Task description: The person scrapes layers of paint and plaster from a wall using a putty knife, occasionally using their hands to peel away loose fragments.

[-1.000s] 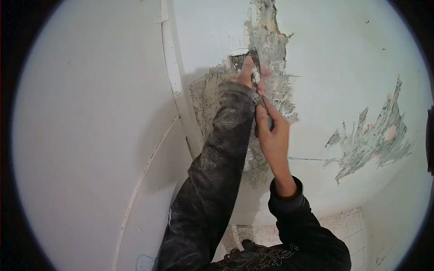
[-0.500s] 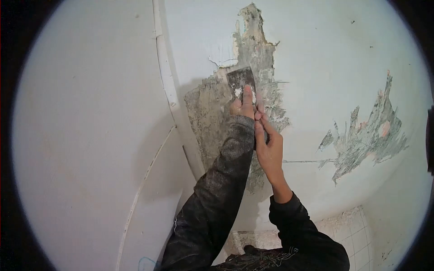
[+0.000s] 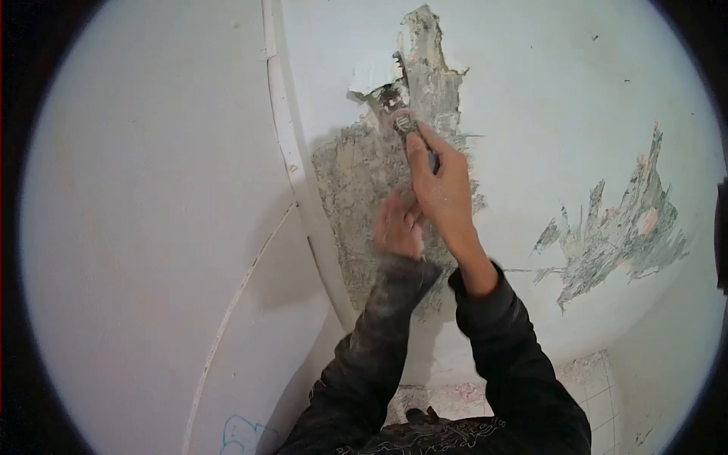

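Observation:
My right hand (image 3: 446,182) is closed round the handle of a scraper (image 3: 403,127), thumb and forefinger near its round collar. The dark, white-smeared blade points up and lies at the edge of the white paint (image 3: 368,76), where a jagged flap stands out from the wall; its tip is hidden. Below the collar, beside the handle's lower part, is my left hand (image 3: 400,227), blurred by motion, so its grip is unclear. Behind both hands spreads a rough grey bare patch (image 3: 353,182).
A second scraped grey patch (image 3: 626,227) marks the white wall at the right. A pale vertical strip (image 3: 282,114) runs down the corner on the left, beside a plain wall (image 3: 152,189). Tiles (image 3: 599,402) show at the lower right.
My left hand has come off the blade and moved down. My right hand has moved up along the tool. The scraper has shifted upward, and the paint edge now stands out.

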`<state>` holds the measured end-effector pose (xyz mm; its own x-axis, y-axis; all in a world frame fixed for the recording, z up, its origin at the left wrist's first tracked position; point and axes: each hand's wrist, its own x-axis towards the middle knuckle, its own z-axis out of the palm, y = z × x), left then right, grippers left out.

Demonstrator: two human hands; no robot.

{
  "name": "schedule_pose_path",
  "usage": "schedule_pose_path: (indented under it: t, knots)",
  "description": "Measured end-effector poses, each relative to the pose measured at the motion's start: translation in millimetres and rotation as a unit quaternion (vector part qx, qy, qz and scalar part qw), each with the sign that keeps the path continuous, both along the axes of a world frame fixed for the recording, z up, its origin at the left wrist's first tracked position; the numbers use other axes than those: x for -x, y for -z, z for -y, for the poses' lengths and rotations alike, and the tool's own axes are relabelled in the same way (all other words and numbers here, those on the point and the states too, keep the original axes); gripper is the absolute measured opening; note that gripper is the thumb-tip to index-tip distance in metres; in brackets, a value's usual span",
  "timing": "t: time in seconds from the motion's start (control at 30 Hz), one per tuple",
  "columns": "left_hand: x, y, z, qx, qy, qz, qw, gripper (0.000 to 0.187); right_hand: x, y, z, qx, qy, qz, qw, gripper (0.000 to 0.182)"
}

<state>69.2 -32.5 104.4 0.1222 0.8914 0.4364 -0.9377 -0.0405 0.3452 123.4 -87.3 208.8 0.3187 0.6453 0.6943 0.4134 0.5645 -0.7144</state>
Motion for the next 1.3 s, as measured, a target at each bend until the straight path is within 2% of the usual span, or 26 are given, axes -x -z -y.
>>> schedule_pose_path:
  t: [0.07, 0.1, 0.17, 0.23, 0.3, 0.37, 0.43, 0.47, 0.53, 0.6, 0.67, 0.77, 0.87, 0.97, 1.03, 1.07, 1.17, 1.23, 1.3]
  knots:
    - [-5.5, 50.4, -13.5, 0.03, 0.0, -0.022, 0.999, 0.047, -11.7, 17.4, -18.6, -0.073, 0.052, 0.056, 0.994, 0.038]
    - [-6.3, 78.0, -15.9, 0.053, 0.005, -0.019, 0.998, 0.047, -15.4, 31.1, -19.5, -0.085, 0.04, 0.055, 0.994, 0.038]
    - [1.5, 111.4, -2.2, 0.106, -0.084, -0.28, 0.95, 0.047, -21.9, 49.0, -17.5, -0.123, 0.016, 0.054, 0.991, 0.039]
    - [2.6, 178.3, -12.6, 0.019, -0.16, -0.361, 0.919, 0.05, -8.6, 12.0, -23.0, -0.094, 0.013, 0.061, 0.994, 0.039]
    - [27.4, 192.3, -1.2, 0.081, -0.105, -0.452, 0.882, 0.053, -4.2, 4.4, -26.7, -0.099, 0.018, 0.055, 0.993, 0.039]
    - [27.9, 195.6, 7.0, 0.135, -0.082, -0.436, 0.886, 0.055, -5.1, 14.5, -32.9, -0.143, 0.025, 0.051, 0.988, 0.038]
    - [28.6, 201.3, 16.1, 0.179, -0.097, -0.333, 0.921, 0.054, -10.5, 30.8, -19.7, -0.062, 0.014, 0.026, 0.998, 0.037]
    - [33.1, 208.4, 14.9, 0.152, -0.096, -0.333, 0.926, 0.054, -12.2, 32.9, -14.5, -0.024, 0.01, 0.016, 1.0, 0.037]
    - [41.0, 224.4, 11.1, 0.101, -0.092, -0.331, 0.934, 0.055, -5.8, -1.5, -26.1, -0.084, -0.001, 0.053, 0.995, 0.036]
    - [42.3, 200.7, 33.1, 0.09, -0.11, -0.296, 0.944, 0.056, -2.7, -10.4, -30.4, -0.136, 0.001, 0.059, 0.989, 0.035]
    - [34.6, 186.9, 39.3, 0.064, -0.112, -0.268, 0.955, 0.059, -3.8, 4.2, -37.6, -0.183, 0.012, 0.049, 0.982, 0.033]
    - [38.2, 165.4, 36.9, 0.023, -0.083, -0.243, 0.966, 0.063, -11.4, 32.3, -28.6, -0.106, 0.018, 0.032, 0.994, 0.032]
    - [46.7, 125.1, 37.7, 0.032, -0.049, -0.192, 0.98, 0.063, 1.8, -12.6, -30.1, -0.068, 0.018, 0.063, 0.996, 0.033]
    - [38.5, 97.9, 32.1, 0.023, -0.038, -0.154, 0.987, 0.059, -5.9, -0.5, -36.3, -0.152, 0.02, 0.072, 0.986, 0.033]
    - [37.4, 72.9, 26.6, -0.018, -0.045, -0.15, 0.987, 0.053, -11.5, 26.7, -31.4, -0.142, 0.001, 0.053, 0.989, 0.033]
    - [37.7, 60.6, 14.6, -0.027, -0.014, -0.135, 0.99, 0.053, -12.2, 32.8, -27.0, -0.136, -0.006, 0.044, 0.99, 0.033]
    - [32.4, 3.7, -31.9, -0.022, 0.056, -0.07, 0.996, 0.048, 5.0, -6.4, -42.0, -0.133, -0.039, 0.075, 0.987, 0.035]
    - [27.6, -39.8, -62.8, -0.093, -0.002, -0.074, 0.993, 0.052, 26.1, -29.7, -53.0, -0.187, -0.024, 0.102, 0.977, 0.035]
    - [42.0, -85.4, -68.6, -0.131, 0.018, -0.087, 0.987, 0.057, 36.6, -34.3, -49.3, -0.216, -0.037, 0.095, 0.971, 0.035]
